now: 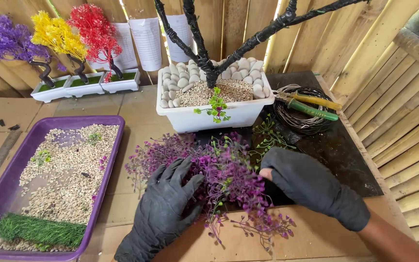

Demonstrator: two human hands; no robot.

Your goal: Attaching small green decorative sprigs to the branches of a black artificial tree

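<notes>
Work surface: a cardboard-covered table [136,111] fills the frame, backed by a bamboo wall [403,97]; a dark mat [335,150] is laid at centre right.
Purple tray: a shallow purple tray [110,160] is set at lower left, spread with pale gravel [69,170]; a strip of artificial grass [40,230] lies at its near end, probably kept there within reach.
White planter: a white rectangular planter [204,116] stands at upper centre, filled with gravel and ringed by white pebbles [173,87], which seem to steady the black-wrapped bare tree trunk [209,68] rising from it.
Purple foliage: a loose heap of purple artificial foliage sprigs [229,179] lies at lower centre, just in front of the planter, between the two hands.
Left hand: the left hand [166,208], in a black glove, is pressed onto the heap's left side, fingers spread wide, as if to hold it flat.
Right hand: the right hand [311,187], half-gloved, rests at the heap's right edge, fingers curled narrow into the sprigs; whether a stem is pinched cannot be told.
Finished trees: three small trees, purple [6,39], yellow [56,34] and red [93,29], are lined up at upper left in white pots.
Wire coil: a coil of dark wire [299,119] lies at upper right, with green- and yellow-handled pliers [311,104] laid across it.
</notes>
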